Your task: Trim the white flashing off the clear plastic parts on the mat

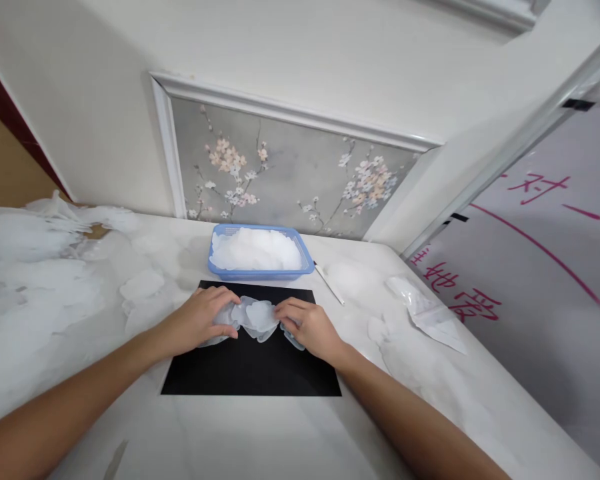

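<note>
Thin translucent white petal-shaped pieces [261, 317] lie overlapping in a row across a black sheet [253, 373]. At the left end of the row, my left hand [207, 319] rests over some of these pieces, its thumb and fingers spread apart. My right hand [310, 327] is at the other end, fingers bent together at the edge of a translucent piece. Its fingertips partly hide what they grip. More pieces show beneath both hands.
Behind the sheet stands a blue plastic basket [261, 273] full of white pieces. A slim white pen-like tool [329, 283] lies right of it. Piles of translucent pieces [35, 293] cover the left side. A clear plastic bag [427, 313] lies right, near a whiteboard [545, 280].
</note>
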Demonstrator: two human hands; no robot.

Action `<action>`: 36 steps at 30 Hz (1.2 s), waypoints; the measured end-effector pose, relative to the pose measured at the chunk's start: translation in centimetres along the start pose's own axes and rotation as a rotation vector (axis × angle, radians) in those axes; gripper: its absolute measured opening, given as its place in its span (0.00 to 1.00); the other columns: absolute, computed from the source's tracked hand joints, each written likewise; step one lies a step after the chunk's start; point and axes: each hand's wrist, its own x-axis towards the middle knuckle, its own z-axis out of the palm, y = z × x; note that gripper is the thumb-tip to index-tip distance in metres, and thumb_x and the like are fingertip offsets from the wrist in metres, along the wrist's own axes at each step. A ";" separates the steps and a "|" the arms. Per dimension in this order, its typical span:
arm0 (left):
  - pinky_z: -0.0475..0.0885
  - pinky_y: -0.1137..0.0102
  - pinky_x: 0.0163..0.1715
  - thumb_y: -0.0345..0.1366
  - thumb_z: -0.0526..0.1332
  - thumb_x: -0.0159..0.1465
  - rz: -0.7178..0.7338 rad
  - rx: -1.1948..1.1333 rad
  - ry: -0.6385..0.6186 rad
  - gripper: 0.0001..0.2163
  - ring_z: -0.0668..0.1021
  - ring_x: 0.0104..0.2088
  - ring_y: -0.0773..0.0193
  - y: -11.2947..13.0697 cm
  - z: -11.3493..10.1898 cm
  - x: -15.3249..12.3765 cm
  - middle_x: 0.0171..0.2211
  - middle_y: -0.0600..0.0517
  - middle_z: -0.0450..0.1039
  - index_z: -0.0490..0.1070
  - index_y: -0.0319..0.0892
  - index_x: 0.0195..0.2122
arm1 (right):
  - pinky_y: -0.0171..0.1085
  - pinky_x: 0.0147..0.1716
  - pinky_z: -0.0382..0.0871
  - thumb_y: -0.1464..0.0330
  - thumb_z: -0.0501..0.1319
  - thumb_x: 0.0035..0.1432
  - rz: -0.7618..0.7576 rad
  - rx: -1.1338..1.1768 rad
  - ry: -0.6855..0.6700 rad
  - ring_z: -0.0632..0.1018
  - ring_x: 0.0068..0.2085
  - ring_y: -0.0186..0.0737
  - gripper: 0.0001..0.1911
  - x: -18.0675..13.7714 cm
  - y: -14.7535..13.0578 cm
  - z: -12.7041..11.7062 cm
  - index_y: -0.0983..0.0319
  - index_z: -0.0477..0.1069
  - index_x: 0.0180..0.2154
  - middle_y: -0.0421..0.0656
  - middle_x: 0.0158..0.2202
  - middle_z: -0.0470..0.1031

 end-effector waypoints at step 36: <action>0.77 0.65 0.41 0.40 0.62 0.60 -0.392 -1.377 0.266 0.07 0.77 0.38 0.61 0.9 1.7 0.6 0.35 0.52 0.72 0.66 0.44 0.32 | 0.46 0.47 0.69 0.75 0.60 0.49 0.311 0.256 0.171 0.78 0.42 0.45 0.07 0.5 3.6 -1.3 0.57 0.72 0.27 0.42 0.38 0.78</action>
